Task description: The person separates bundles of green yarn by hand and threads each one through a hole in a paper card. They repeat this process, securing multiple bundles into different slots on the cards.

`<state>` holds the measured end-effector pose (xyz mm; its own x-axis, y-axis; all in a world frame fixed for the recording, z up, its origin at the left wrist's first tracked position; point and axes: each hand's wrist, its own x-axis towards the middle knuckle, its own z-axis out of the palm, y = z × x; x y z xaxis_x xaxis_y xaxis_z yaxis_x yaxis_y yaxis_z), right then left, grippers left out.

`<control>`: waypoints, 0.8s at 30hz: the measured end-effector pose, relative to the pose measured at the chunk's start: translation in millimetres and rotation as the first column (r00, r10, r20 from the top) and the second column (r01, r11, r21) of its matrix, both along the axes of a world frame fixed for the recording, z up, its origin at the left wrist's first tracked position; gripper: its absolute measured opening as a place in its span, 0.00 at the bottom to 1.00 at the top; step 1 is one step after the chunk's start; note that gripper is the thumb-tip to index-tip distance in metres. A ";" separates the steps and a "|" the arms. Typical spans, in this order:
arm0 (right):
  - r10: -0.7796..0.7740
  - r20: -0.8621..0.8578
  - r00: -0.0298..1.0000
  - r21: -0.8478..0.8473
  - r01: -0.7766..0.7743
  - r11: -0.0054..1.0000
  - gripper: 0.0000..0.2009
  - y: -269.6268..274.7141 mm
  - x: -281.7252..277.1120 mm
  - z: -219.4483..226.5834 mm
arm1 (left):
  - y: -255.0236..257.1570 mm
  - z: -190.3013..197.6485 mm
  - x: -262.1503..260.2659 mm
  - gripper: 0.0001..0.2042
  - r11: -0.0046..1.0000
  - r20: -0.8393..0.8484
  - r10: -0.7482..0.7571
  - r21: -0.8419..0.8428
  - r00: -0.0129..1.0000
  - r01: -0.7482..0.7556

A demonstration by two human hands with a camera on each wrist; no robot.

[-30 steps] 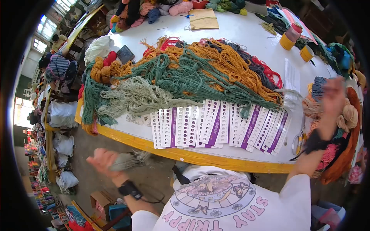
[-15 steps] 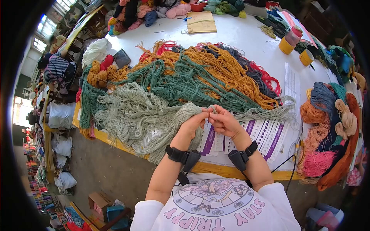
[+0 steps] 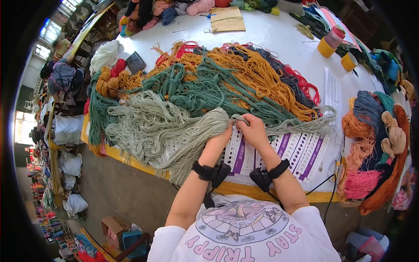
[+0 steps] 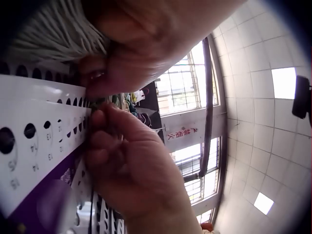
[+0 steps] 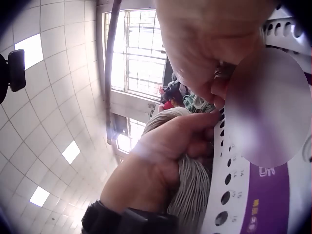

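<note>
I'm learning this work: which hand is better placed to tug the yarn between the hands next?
Probably the right hand: it pinches that yarn, while the left hand grips the pale hank.

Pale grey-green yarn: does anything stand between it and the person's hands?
Nothing visible does: the left hand grips the pale yarn and the right hand pinches some too. The punched cards lie below.

Yarn heap [image 3: 214, 89] behind cards [image 3: 305, 153] on table [image 3: 275, 37]
</note>
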<state>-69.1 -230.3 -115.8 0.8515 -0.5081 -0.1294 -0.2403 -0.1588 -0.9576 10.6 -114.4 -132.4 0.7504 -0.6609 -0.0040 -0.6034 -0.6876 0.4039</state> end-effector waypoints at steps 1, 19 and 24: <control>-0.008 -0.010 1.000 0.018 0.008 1.000 0.07 -0.1 0.3 0.0 | 0.5 1.6 0.7 0.11 1.000 -0.077 0.008 -0.007 0.997 -0.009; 0.074 -0.086 0.993 -0.126 -0.085 0.988 0.10 -3.6 7.2 15.0 | 10.5 -4.2 5.6 0.09 0.838 -0.917 -0.164 -0.324 0.363 -0.440; 0.025 -0.139 0.990 -0.074 -0.036 0.997 0.11 -2.1 10.0 10.8 | 20.3 -20.3 9.4 0.10 0.969 0.102 -0.124 -0.200 0.987 0.142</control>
